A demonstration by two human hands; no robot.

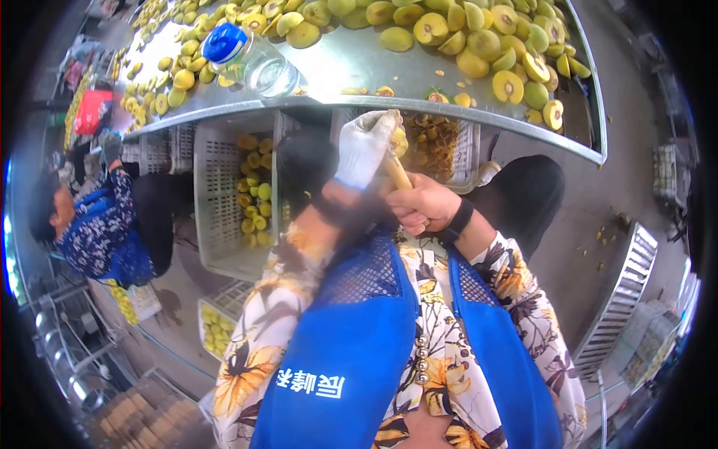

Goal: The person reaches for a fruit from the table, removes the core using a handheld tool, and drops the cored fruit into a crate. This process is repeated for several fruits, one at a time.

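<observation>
Head view: white-gloved left hand (pixel 364 148) pinches a round yellow-green fruit (pixel 400 141); bare right hand (pixel 425 203), closer in, grips a tan wooden handle (pixel 397 172) slanting toward the fruit.

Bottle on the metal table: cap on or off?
On: the blue cap covers the top of the clear bottle.

A metal tabletop (pixel 359 63) with a raised rim spans the far side and reflects a bright patch of light. The floor (pixel 580 198) is grey, with scattered debris at right. A pale slatted crate (pixel 619 299) stands tilted at right. Metal framework (pixel 56 329) occupies the near left. Bright light enters at the left edge.
</observation>
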